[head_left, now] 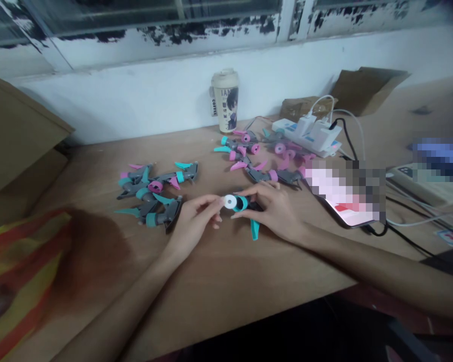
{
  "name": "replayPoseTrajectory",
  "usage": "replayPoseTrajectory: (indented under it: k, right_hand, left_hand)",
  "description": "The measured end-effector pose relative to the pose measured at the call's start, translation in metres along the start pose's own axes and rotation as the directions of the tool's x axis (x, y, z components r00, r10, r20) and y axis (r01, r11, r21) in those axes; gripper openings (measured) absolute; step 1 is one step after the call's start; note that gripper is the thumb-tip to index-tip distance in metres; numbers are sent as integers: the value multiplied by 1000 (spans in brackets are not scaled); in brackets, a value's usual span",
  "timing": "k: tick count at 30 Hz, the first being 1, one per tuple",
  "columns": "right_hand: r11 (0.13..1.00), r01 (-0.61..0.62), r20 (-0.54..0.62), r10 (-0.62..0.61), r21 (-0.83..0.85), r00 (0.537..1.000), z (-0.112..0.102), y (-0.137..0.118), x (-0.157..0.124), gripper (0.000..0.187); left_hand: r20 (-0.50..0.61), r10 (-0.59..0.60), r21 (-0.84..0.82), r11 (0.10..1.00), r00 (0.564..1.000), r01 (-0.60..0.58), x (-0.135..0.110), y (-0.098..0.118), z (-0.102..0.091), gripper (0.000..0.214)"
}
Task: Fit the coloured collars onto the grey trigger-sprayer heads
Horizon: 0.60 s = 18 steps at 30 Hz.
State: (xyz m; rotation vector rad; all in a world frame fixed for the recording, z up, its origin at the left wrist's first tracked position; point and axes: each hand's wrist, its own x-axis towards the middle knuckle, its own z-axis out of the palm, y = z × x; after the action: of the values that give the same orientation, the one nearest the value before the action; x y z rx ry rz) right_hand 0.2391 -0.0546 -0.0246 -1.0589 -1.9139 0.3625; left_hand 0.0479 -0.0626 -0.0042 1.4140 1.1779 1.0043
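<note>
Between the fingertips of my left hand [199, 213] is a white ring-shaped washer [230, 201] with a small hole in its middle. My right hand [274, 206] is closed round a grey spray trigger head with a teal collar [241, 203] and a teal lever [254, 229] pointing down. The collar's open end faces the washer, close beside it; whether they touch I cannot tell. A pile of grey trigger heads [162, 219] with teal and pink parts lies left of my left hand. Beyond my right hand lies another group of trigger heads [262, 174], mostly with pink parts.
A coffee tumbler [226, 103] stands against the wall. To the right are a power strip [313, 133] with plugs and cables, and a phone [340, 196]. A cardboard box [18, 130] stands at the left, with a striped red and yellow bag [26, 261] nearer me.
</note>
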Motion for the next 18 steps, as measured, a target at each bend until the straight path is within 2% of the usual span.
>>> replayPoseTrajectory:
  k: [3, 8, 10, 14, 16, 18]
  right_hand:
    - [998, -10, 25, 8, 68, 1000, 0, -1, 0, 33]
    - [993, 10, 48, -16, 114, 999, 2, -3, -1, 34]
    - [992, 9, 53, -16, 127, 998, 3, -3, -1, 33]
    - [989, 27, 54, -35, 144, 998, 5, -2, -2, 34]
    - [989, 38, 45, -45, 146, 998, 5, -1, -2, 34]
    - [988, 50, 40, -56, 146, 998, 4, -1, -2, 33]
  left_hand:
    - [52, 29, 68, 997, 998, -33, -4, 1, 3, 19]
    - [13, 159, 194, 968, 987, -158, -6, -4, 3, 18]
    - [-22, 270, 314, 916, 963, -250, -7, -7, 3, 17]
    - [-36, 497, 531, 744, 867, -405, -10, -6, 5, 12]
    - [-9, 544, 563, 696, 839, -445, -11, -5, 6, 7]
    - [25, 555, 568, 676, 832, -468, -12, -3, 7, 3]
